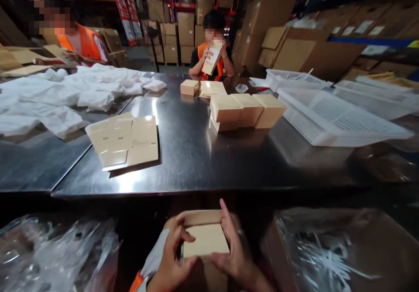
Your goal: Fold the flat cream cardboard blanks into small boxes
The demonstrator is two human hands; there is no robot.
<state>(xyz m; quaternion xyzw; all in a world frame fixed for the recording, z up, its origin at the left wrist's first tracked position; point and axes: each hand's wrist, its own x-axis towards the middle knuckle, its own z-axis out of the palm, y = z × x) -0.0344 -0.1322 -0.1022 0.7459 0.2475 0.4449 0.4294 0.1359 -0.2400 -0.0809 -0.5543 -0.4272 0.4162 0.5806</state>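
Note:
A small tan cardboard box [205, 236] sits low in front of me, below the near edge of the steel table [196, 156]. My left hand [170, 257] grips its left side with the thumb across the front flap. On its right side lies my right hand [234, 250], fingers pointing up along the box. Both hands hold the box together. A stack of flat tan box blanks [126, 141] lies on the table to the left. Several folded tan boxes [247, 110] stand in a row further back at the centre.
White plastic baskets [330, 117] lie at the right. Crumpled white cloth [65, 93] covers the left table. Clear plastic bags [55, 252] fill bins on both sides of me. Across the table a person in an orange vest [212, 58] holds a box; another person sits far left.

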